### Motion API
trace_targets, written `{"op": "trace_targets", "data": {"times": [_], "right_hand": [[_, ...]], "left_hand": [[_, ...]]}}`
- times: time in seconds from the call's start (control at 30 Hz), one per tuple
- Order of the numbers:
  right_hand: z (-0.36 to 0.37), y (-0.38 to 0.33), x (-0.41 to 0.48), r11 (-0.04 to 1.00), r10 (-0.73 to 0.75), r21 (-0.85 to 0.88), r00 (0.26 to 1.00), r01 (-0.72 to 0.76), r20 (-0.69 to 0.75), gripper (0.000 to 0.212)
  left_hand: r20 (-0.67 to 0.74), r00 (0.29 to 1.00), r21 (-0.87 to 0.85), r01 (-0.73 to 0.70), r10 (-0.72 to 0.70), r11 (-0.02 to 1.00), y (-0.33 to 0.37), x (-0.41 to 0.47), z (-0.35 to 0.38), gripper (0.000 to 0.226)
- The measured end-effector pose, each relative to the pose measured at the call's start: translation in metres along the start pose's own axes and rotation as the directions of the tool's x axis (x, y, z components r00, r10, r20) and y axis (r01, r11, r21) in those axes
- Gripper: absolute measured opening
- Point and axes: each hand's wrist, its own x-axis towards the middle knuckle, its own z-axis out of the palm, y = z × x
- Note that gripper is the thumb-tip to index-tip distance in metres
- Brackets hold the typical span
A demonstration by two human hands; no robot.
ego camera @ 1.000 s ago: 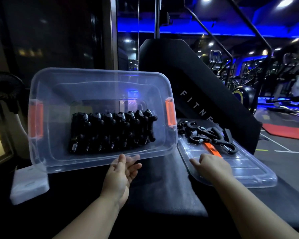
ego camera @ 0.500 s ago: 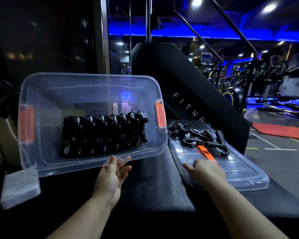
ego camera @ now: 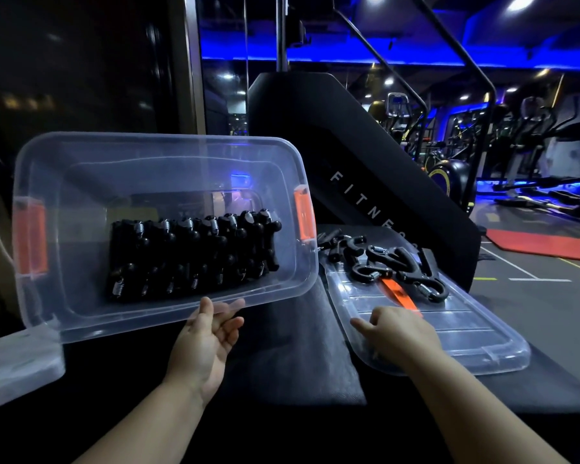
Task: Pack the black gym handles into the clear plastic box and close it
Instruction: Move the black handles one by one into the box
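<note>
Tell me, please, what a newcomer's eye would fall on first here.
The clear plastic box stands out first, tipped toward the camera at left, a row of black gym handles inside and the left hand at its near rim. To its right lies the lid, with loose handles on its far end and the right hand resting on its near end.

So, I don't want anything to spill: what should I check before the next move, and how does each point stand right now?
1. Box steady: the clear plastic box is tipped up, and only the left hand props it at the near rim. Not ok.
2. Packed handles sit in a tidy row: ok.
3. All handles in: loose handles lie on the lid. Not ok.
4. Lid free to lift: not ok, because it carries those handles.
5. Right hand has a grip on the lid: cannot tell.
</note>
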Motion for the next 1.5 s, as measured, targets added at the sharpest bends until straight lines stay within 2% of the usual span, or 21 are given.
{"op": "trace_targets", "data": {"times": [0.27,0.5,0.7,0.93,1.17,1.5], "right_hand": [[-0.016,0.005,0.029,0.996,-0.053,0.057,0.985,0.063,-0.165,0.047],[-0.020,0.003,0.093,0.982,-0.162,0.071,0.970,0.177,-0.184,0.060],[-0.017,-0.018,0.130,0.966,-0.258,-0.025,0.953,0.257,-0.157,0.064],[-0.005,-0.039,0.170,0.952,-0.306,-0.017,0.946,0.306,-0.106,0.071],[0.007,-0.052,0.205,0.943,-0.333,-0.038,0.939,0.331,-0.082,0.071],[0.017,-0.061,0.243,0.936,-0.342,-0.062,0.937,0.346,0.065,0.083]], "left_hand": [[-0.024,1.000,0.018,-0.019,0.020,1.000,-0.003,0.002,0.000,0.035],[-0.072,0.995,0.056,-0.060,0.064,0.997,-0.007,0.006,0.006,0.033],[-0.128,0.988,0.116,-0.073,0.087,0.991,-0.009,0.010,0.009,0.030],[-0.154,0.984,0.102,-0.071,0.086,0.992,-0.010,0.012,0.008,0.024],[-0.166,0.979,0.143,-0.098,0.121,0.985,-0.013,0.012,0.007,0.027],[-0.165,0.978,0.119,-0.110,0.129,0.987,-0.016,0.022,0.002,0.030]]}}
